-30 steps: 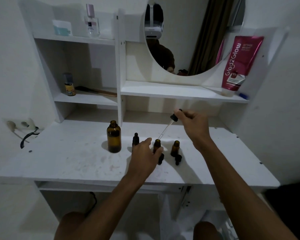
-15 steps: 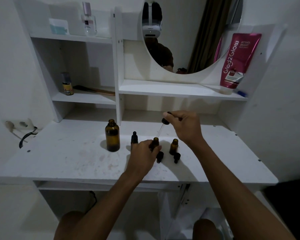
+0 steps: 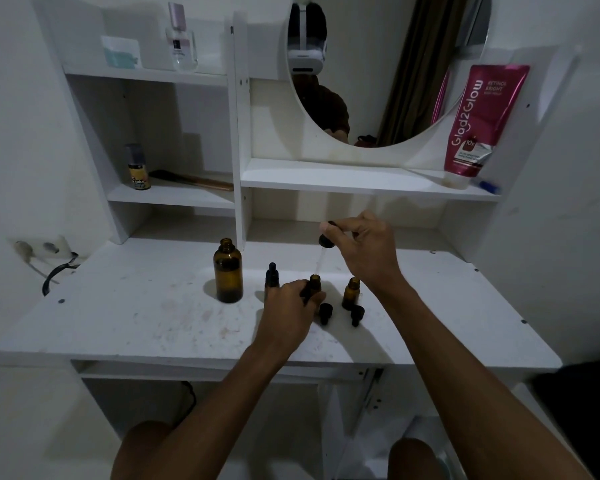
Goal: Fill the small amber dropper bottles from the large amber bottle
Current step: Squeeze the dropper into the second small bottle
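Observation:
The large amber bottle [image 3: 228,270] stands open and upright on the white desk [image 3: 146,317]. To its right stand three small amber bottles. The left one [image 3: 272,276] has its black dropper cap on. My left hand [image 3: 289,311] grips the middle one [image 3: 314,284], which is uncapped. The right one [image 3: 351,292] stands uncapped and free. My right hand [image 3: 364,249] pinches a black dropper [image 3: 327,237] by its bulb, with the faint glass tube pointing down above the middle bottle's mouth. Two loose black caps [image 3: 325,312] [image 3: 356,314] lie just in front of the small bottles.
A shelf unit with a round mirror [image 3: 378,81] rises behind the desk. A pink tube [image 3: 478,123] leans on the right shelf; a small can [image 3: 137,168] and a brush [image 3: 194,180] sit on the left shelf. A wall socket with a black cable [image 3: 54,271] is at the far left.
My right hand has moved left and a little down, turning the dropper from slanted to nearly upright over the middle bottle. My left hand closed around that bottle.

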